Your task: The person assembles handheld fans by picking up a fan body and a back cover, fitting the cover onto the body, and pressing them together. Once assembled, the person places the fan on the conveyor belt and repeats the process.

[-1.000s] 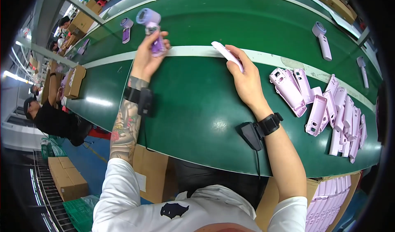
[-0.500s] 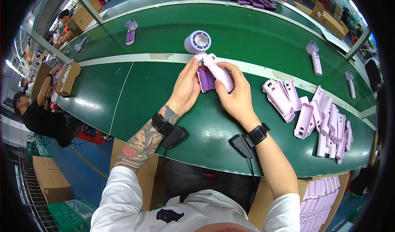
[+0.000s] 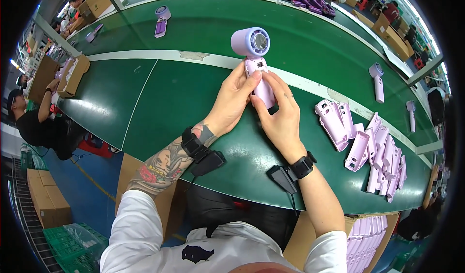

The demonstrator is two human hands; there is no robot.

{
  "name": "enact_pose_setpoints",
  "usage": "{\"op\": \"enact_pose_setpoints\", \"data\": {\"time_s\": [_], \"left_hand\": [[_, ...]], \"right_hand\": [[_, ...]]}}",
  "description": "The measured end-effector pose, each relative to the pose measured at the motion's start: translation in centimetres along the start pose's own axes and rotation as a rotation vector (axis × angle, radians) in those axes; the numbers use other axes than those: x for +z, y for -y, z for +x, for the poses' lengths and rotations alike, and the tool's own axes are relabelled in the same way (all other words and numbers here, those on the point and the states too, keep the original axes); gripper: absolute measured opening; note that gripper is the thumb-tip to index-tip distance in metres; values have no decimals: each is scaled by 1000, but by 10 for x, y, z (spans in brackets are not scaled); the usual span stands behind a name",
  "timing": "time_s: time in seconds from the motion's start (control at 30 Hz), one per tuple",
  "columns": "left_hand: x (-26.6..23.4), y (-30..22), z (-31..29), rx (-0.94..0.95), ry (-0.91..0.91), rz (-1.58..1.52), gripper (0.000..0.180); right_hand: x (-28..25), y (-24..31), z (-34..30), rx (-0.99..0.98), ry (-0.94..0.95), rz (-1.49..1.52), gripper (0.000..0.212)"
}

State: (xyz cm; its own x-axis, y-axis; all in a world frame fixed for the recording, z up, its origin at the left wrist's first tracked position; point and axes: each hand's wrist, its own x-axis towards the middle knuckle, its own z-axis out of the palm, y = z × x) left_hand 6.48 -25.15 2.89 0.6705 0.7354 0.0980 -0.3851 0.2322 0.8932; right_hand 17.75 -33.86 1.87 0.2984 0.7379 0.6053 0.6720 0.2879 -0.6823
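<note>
Upright between my hands is a handheld fan (image 3: 244,43) with a round lilac head and a pale pink handle. My left hand (image 3: 230,101) is closed round the handle's left side, its thumb pressing on the front near the top. My right hand (image 3: 282,115) grips the right side, fingers over the upper part and thumb lower down. The pink shell (image 3: 264,93) lies along the handle's front; its back is hidden by my fingers. To the right of my right hand, loose pink handle shells (image 3: 332,124) lie in a heap on the green table.
Several fans, such as a pink-handled fan (image 3: 378,84) and one with a purple handle interior (image 3: 161,22), lie on the green belt (image 3: 203,26) beyond a white rail (image 3: 140,55). A carton of shells (image 3: 348,227) stands below the table edge. Co-workers sit left and across.
The pink shell, earlier tilted away from the purple handle interior, now lies against the handle. The fan head has turned to face right, and both hands have closed in round the handle.
</note>
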Motion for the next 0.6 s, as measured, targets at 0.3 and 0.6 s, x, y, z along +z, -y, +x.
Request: {"op": "enact_pose_setpoints", "data": {"time_s": [0.3,0.6], "left_hand": [[-7,-2,0,43,42,47,42],[3,-6,-6,38,57,140,40]], "right_hand": [[5,-3,-3,38,30,157,73],[-5,-1,-1,435,200,718,84]]}}
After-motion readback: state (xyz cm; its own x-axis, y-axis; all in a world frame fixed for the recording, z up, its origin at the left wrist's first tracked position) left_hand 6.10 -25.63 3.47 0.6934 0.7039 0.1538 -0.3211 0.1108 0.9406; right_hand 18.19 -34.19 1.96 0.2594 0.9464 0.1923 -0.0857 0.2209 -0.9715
